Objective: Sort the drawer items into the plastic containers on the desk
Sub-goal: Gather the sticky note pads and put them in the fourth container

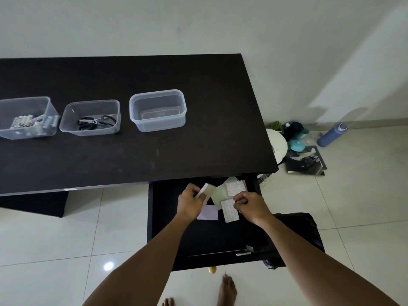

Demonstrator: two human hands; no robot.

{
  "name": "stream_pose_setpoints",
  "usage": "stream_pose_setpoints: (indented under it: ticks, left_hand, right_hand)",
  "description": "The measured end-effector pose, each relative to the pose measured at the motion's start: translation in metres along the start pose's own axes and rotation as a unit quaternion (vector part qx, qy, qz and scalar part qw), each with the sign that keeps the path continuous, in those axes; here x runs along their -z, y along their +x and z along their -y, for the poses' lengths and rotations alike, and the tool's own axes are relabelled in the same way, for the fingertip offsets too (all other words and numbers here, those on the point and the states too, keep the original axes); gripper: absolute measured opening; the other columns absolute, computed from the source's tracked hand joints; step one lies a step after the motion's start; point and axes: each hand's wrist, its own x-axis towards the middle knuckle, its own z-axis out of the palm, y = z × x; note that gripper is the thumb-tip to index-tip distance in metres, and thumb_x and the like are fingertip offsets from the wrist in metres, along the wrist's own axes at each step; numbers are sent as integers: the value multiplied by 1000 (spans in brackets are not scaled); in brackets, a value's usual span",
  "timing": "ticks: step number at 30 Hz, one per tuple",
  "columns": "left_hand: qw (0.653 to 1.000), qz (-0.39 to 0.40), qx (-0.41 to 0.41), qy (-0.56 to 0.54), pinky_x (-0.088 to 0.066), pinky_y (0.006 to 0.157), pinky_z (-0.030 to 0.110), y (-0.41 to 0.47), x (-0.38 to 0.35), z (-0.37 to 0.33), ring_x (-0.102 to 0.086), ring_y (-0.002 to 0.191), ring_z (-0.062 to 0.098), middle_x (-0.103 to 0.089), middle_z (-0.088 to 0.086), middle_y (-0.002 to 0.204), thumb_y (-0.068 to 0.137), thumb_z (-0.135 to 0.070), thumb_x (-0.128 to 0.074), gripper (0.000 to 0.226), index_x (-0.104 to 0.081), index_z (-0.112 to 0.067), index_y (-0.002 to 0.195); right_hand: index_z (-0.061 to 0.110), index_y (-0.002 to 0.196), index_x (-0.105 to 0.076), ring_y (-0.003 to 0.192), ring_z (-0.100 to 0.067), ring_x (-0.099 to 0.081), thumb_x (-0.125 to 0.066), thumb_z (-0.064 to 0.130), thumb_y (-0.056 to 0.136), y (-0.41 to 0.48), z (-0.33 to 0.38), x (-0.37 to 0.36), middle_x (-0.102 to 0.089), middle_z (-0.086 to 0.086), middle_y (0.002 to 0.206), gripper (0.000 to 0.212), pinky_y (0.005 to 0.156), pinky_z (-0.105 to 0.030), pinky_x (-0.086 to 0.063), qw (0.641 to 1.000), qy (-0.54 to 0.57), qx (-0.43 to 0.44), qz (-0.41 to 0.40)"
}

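The black drawer is pulled open under the desk's right end. In it lie several paper pads: a lilac one, a green one and two white ones with a red pattern. My left hand grips a small stack of pale pads above the drawer. My right hand has curled fingers that pinch the edge of the lower patterned pad. On the desk stand three clear plastic containers: an empty one, one with black scissors, and one with small items.
The dark desk stretches left from the drawer. On the tiled floor at the right are a white round object, teal and black things, a blue bottle and a black bag. My bare feet stand below the drawer.
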Motion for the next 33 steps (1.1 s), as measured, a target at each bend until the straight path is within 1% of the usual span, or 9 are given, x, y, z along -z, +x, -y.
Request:
stream_pose_setpoints:
  ticks: [3, 5, 8, 11, 17, 20, 24, 30, 33]
  left_hand:
    - [997, 0, 8, -78, -61, 77, 42, -15, 12, 8, -68, 93, 20, -69, 3, 102, 97, -22, -62, 5, -58, -25, 98]
    - [990, 16, 33, -135, -62, 78, 48, -27, 20, 14, -68, 101, 23, -68, 6, 110, 98, -17, -60, 14, -60, -24, 110]
    - [979, 39, 59, -191, -63, 76, 44, -45, 35, 21, -64, 105, 25, -62, 8, 117, 100, -11, -57, 22, -58, -19, 120]
    - [965, 53, 75, -247, -62, 79, 43, -54, 50, 26, -63, 108, 28, -60, 12, 121, 100, -6, -56, 24, -57, -16, 122]
    - [927, 81, 80, -356, -60, 86, 46, -59, 72, 30, -60, 115, 33, -58, 14, 127, 102, -2, -48, 30, -54, -18, 126]
    - [913, 87, 74, -393, -59, 86, 47, -54, 79, 33, -59, 119, 36, -57, 13, 130, 101, 0, -47, 38, -55, -23, 130]
    - [902, 84, 74, -417, -59, 88, 49, -44, 83, 33, -60, 119, 37, -58, 14, 132, 101, -1, -47, 39, -57, -24, 131]
    - [889, 79, 99, -439, -59, 86, 48, -33, 83, 26, -63, 116, 35, -62, 12, 130, 102, -1, -42, 39, -60, -24, 128]
    - [890, 77, 103, -438, -59, 87, 49, -34, 81, 25, -63, 116, 35, -62, 11, 129, 102, -1, -42, 39, -61, -25, 127]
  right_hand:
    - [13, 103, -71, 82, -17, -67, -69, 9, 87, -6, 2, 0, -68, -3, 79, 16, 73, -21, -49, 1000, 0, 0, 3]
    - [14, 103, -71, 82, -15, -67, -68, 10, 87, -10, 5, -1, -66, 3, 76, 16, 71, -21, -49, 1000, -7, 2, 9]
    - [14, 104, -71, 82, -12, -64, -67, 9, 87, -10, 12, -6, -62, 4, 78, 18, 68, -17, -47, 1000, -22, 5, 15]
    - [15, 101, -70, 82, -16, -64, -61, 4, 85, -4, 20, -14, -61, 1, 80, 21, 72, -22, -51, 999, -46, 16, 24]
    - [18, 129, -61, 114, -16, -60, -66, 5, 87, 25, 33, -32, -60, -3, 130, 44, 91, -25, -50, 983, -159, 71, 53]
    - [18, 135, -56, 113, -21, -59, -68, 3, 83, 39, 44, -43, -55, -1, 137, 56, 89, -30, -51, 968, -218, 104, 67]
    - [23, 145, -46, 128, -24, -53, -68, 3, 81, 53, 49, -53, -48, 1, 147, 70, 95, -32, -48, 928, -341, 105, 111]
    - [21, 145, -47, 127, -25, -53, -65, 2, 81, 65, 50, -57, -49, -2, 145, 69, 94, -35, -50, 900, -405, 112, 115]
    - [17, 134, -58, 120, -24, -56, -59, -2, 83, 66, 49, -57, -55, -4, 136, 54, 90, -33, -50, 891, -427, 114, 99]
